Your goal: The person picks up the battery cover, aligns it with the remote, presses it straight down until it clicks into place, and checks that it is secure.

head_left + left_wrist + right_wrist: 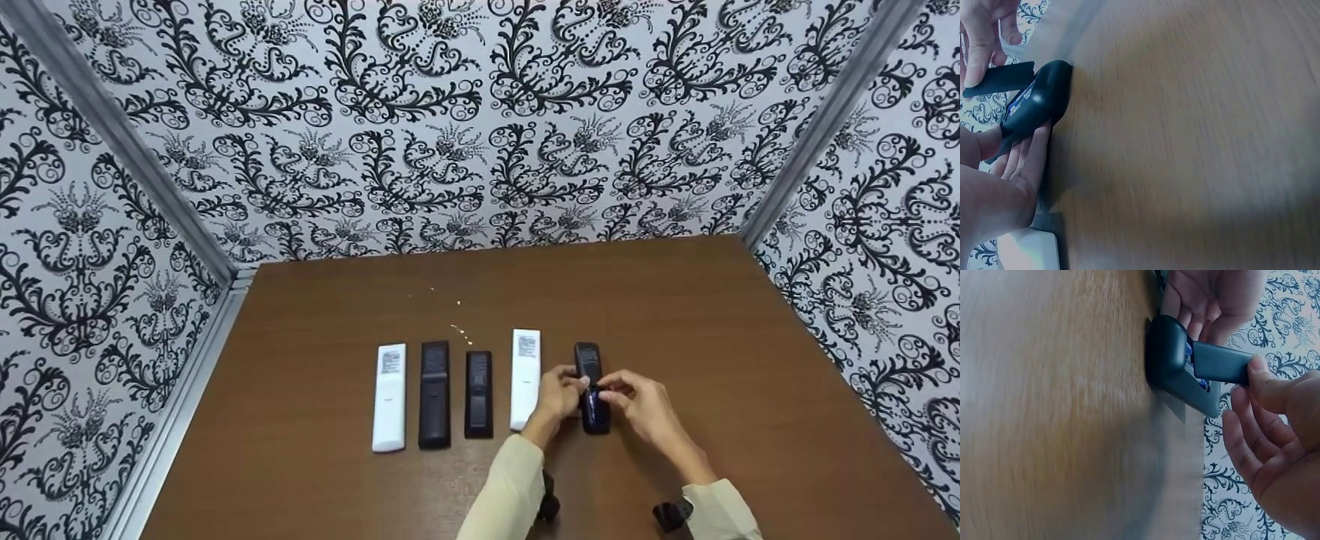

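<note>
A black remote control (596, 417) lies back-up on the table, its battery compartment uncovered. Blue batteries (1203, 384) show inside it in the right wrist view. My left hand (559, 395) grips the remote from its left side, thumb on top and fingers along the edge. Between thumb and fingers my right hand (646, 409) pinches the flat black battery cover (1221, 363), which stands up at an angle over the compartment. One end of the cover is close to the remote; whether they touch I cannot tell. A white remote (526, 379) lies just left of my left hand.
Further left, a small black remote (478, 395), a longer black remote (434, 397) and another white remote (389, 401) lie in a row, backs up. Patterned walls (450, 150) bound the brown table (337, 322) at the back and sides.
</note>
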A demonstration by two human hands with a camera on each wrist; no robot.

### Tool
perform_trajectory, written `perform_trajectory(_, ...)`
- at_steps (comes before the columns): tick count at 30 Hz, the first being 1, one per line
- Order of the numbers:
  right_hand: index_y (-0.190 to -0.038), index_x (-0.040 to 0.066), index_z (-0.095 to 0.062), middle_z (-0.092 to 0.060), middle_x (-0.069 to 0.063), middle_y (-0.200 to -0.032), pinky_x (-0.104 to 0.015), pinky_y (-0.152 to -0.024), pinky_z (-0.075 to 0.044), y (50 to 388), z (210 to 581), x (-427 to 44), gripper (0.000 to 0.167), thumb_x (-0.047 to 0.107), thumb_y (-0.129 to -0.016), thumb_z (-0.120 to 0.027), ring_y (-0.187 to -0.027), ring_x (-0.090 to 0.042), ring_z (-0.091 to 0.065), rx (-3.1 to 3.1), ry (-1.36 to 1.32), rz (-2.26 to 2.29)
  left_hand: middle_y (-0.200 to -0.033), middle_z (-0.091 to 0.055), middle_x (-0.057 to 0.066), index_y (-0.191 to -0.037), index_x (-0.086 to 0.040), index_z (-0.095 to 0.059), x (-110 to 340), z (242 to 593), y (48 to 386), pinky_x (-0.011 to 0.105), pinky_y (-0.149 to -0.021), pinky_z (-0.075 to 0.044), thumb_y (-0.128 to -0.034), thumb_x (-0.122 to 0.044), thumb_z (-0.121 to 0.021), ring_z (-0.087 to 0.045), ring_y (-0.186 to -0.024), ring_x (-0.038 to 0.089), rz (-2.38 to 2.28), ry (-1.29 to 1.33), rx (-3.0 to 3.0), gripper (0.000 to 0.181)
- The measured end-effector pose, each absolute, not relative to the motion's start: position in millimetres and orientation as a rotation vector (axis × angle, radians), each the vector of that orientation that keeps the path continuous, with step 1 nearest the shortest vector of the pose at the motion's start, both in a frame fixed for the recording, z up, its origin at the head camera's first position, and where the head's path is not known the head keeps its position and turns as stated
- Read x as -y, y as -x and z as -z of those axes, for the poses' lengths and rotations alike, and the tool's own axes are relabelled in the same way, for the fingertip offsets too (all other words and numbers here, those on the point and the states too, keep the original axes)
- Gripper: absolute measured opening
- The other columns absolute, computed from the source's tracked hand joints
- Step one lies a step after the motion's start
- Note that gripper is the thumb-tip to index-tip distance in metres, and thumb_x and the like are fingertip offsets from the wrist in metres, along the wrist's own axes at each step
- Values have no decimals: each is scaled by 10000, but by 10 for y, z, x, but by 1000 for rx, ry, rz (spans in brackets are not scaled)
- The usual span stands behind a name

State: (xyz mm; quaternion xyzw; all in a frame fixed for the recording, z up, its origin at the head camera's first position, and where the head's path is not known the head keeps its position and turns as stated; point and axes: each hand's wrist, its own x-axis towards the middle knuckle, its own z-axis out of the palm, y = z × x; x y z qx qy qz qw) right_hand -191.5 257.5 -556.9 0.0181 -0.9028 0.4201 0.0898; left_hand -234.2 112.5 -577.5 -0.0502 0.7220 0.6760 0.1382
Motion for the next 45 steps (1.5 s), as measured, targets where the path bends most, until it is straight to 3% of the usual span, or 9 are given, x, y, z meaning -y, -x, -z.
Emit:
perform_trajectory(8,-916,128,-755,-713,-16,-821,-205,-684,-509,1943,5588,-2538,137,29,-824,-774,-735,-84,-617,2662,-73,-1251,-940,-743,130,-1187,22,-642,-1135,5789,2348,335,-564,-591,-948,-62,-639,-660,-771,146,-1977,135,-2077,254)
perform_trajectory(21,-941,88,-744,-740,-88,-856,-191,-645,-517,1970,5594,-2511,107,32,-851,-747,-728,-98,-648,2688,-64,-1325,-930,-755,140,-1173,11,-653,-1133,5788,2327,290,-508,-535,-936,-43,-634,-629,-730,133,-1979,143,-2108,244)
perform_trajectory(45,-954,67,-725,-682,-64,-798,-186,-606,-483,2032,5635,-2478,100,7,-874,-724,-662,-93,-583,2725,19,-1337,-894,-739,117,-1170,27,-648,-1142,5794,2343,278,-571,-560,-948,-54,-635,-635,-734,119,-1973,136,-2116,237)
